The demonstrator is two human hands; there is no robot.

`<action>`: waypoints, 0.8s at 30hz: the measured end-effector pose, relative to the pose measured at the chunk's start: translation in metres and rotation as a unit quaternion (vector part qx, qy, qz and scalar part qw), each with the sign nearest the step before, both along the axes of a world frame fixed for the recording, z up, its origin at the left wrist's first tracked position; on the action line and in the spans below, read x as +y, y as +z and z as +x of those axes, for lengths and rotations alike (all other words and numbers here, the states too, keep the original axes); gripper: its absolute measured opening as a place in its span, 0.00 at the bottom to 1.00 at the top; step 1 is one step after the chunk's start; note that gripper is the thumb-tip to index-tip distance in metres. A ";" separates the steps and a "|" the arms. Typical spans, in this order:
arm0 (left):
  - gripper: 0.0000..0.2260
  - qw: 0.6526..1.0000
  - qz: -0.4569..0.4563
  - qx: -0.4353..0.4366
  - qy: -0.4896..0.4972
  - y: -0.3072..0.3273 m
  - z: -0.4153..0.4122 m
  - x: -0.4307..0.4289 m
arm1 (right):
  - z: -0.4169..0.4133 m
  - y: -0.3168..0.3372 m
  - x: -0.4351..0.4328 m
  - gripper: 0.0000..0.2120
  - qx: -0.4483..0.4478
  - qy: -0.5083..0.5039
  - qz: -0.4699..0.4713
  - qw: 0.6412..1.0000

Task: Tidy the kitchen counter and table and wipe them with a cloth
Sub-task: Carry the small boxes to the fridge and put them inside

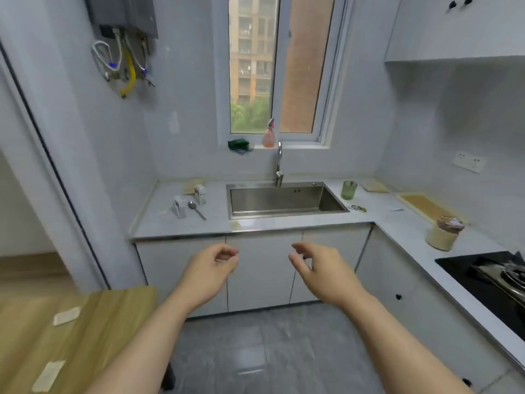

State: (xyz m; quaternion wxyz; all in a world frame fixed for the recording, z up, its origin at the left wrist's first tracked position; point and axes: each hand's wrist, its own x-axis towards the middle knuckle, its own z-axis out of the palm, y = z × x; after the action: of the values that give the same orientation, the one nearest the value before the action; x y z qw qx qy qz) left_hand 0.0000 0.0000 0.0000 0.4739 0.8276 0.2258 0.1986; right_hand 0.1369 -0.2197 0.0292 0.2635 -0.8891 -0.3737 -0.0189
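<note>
I stand at the start of the job, nothing yet picked up. At far left the wooden desk [113, 302] carries two pale paper scraps [66, 315]. On the grey desk [164, 226] left of the sink [284, 199] stand two small white containers [179, 206] with a spoon [196, 209] lying just beside them. My left hand [210, 268] hovers in front of the cabinet doors, fingers loosely curled, holding nothing. On the window sill sits a dark green bundle [238, 144], which may be the cloth, though I cannot tell for sure, next to a pink spray bottle [268, 136]. My right hand [318, 268] mirrors the left, slack and empty. Right of the sink stand a green cup [349, 189], a cutting board [426, 207] and a covered jar [443, 233] near the hob [483, 280]. I judge the tidying comes first: the next move calls for a reach forward to gather the loose items off the grey desk before any wiping.
</note>
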 end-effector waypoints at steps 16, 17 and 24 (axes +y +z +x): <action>0.02 0.981 -0.140 0.043 0.125 -0.085 -0.021 0.131 | 0.007 -0.082 0.171 0.19 0.151 0.127 -0.049 0.979; 0.03 0.981 -0.142 0.045 0.127 -0.090 -0.013 0.138 | 0.016 -0.086 0.178 0.19 0.156 0.131 -0.048 0.978; 0.03 0.970 -0.146 0.056 0.185 -0.113 0.074 0.186 | 0.117 -0.114 0.244 0.17 0.172 0.162 -0.036 0.971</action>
State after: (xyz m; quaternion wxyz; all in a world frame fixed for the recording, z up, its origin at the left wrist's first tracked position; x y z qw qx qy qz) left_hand 0.0740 0.1857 -0.1133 0.5316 0.7032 0.4275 0.2006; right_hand 0.2543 0.0240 -0.0845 0.2910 -0.8154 -0.4627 0.1909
